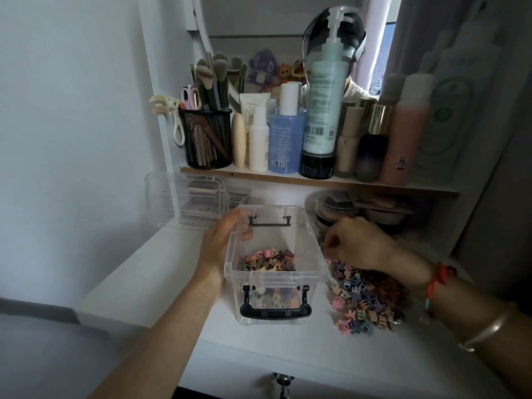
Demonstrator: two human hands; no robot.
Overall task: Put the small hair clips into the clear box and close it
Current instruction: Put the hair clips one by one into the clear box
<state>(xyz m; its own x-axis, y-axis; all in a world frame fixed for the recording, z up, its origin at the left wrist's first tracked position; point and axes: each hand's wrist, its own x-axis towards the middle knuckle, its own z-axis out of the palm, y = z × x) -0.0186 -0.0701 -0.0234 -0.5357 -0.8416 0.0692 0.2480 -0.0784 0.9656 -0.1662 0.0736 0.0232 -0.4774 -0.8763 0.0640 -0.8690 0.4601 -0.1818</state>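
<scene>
Probably in the middle of the filling step, with much left to do. Nearest, on the white desk (172,269): clear box (270,279), no lid on it, black handle (275,309) on the near wall, and inside, on the bottom, a low layer of small hair clips (269,262). Just right of the box, on the desk: loose pile (365,300) of the same clips, larger than the layer inside.

Left hand (221,240) against the left wall of the box, fingers curled over the far rim, apparently to steady it. Right hand (354,243) over the far end of the pile, fingers bent down and drawn together; impossible to tell whether pinching any clips.

Next, as a judgement: gather a bunch from the pile, lift over the right rim, drop in, repeat many times, then find the lid, recognised nowhere with certainty.

Further back, on the left: clear case (184,200), contents blurred. Above, on the shelf (374,185): mesh cup (208,139) full of brushes, and a row of bottles (288,139).
</scene>
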